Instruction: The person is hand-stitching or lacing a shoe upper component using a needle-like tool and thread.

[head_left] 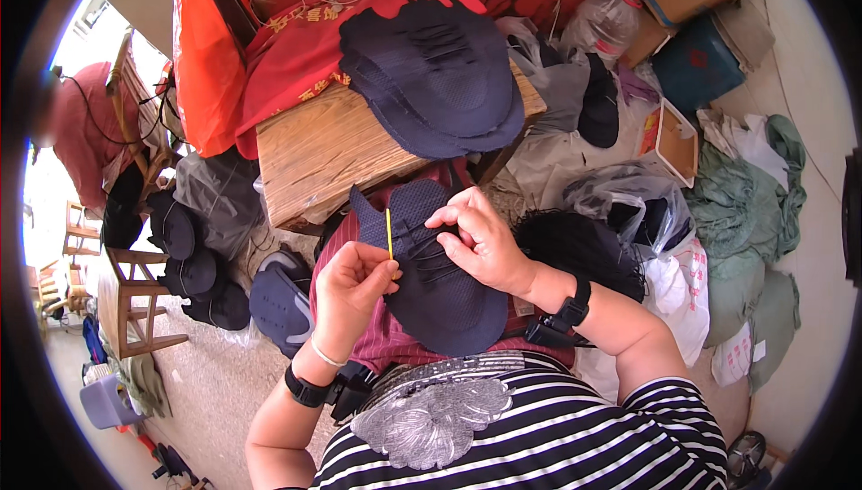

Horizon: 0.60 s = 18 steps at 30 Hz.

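A dark navy fabric shoe upper with black laces across its middle lies on my lap. My left hand is at its left edge, thumb and fingers pinched on a thin yellow stick that points up; whether its tip is hooked is too small to tell. My right hand is over the upper's right side, with its fingers curled and the thumb close to them. Something dark shows at those fingertips, perhaps a lace, but I cannot make it out. A stack of similar uppers rests on the wooden bench ahead.
The wooden bench stands just beyond my lap, partly under a red cloth. A bundle of black laces is by my right forearm. Dark shoe pieces and a wooden stool are at left. Plastic bags sit at right.
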Tool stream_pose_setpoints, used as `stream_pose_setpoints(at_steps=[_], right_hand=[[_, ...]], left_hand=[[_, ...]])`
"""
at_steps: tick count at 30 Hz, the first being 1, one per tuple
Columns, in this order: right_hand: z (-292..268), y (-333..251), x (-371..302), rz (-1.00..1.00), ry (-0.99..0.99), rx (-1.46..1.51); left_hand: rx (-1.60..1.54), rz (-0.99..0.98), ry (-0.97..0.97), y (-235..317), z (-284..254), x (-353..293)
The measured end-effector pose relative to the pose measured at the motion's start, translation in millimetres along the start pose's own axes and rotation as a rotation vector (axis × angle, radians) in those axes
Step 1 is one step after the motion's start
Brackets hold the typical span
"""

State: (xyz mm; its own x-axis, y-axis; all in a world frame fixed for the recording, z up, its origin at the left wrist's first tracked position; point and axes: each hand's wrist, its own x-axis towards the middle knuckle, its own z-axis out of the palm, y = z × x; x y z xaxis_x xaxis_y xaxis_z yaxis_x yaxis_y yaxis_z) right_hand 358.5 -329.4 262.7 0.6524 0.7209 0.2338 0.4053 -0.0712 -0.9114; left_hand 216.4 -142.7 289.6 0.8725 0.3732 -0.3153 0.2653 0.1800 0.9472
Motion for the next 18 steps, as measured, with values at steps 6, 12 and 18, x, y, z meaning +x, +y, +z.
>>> stream_pose_setpoints(at_steps=[6, 12, 18], right_hand=[[4, 5, -1, -0.189, 0.021, -0.123], [5, 9, -1, -0.242, 0.019, -0.131], [3, 5, 0, -0.242, -0.041, -0.210]], left_hand=[[0.088, -0.050, -0.062, 2, -8, -10], [0.100, -0.123, -0.105, 1, -15, -18], [0.099, -0.142, -0.121, -2, -16, -22]])
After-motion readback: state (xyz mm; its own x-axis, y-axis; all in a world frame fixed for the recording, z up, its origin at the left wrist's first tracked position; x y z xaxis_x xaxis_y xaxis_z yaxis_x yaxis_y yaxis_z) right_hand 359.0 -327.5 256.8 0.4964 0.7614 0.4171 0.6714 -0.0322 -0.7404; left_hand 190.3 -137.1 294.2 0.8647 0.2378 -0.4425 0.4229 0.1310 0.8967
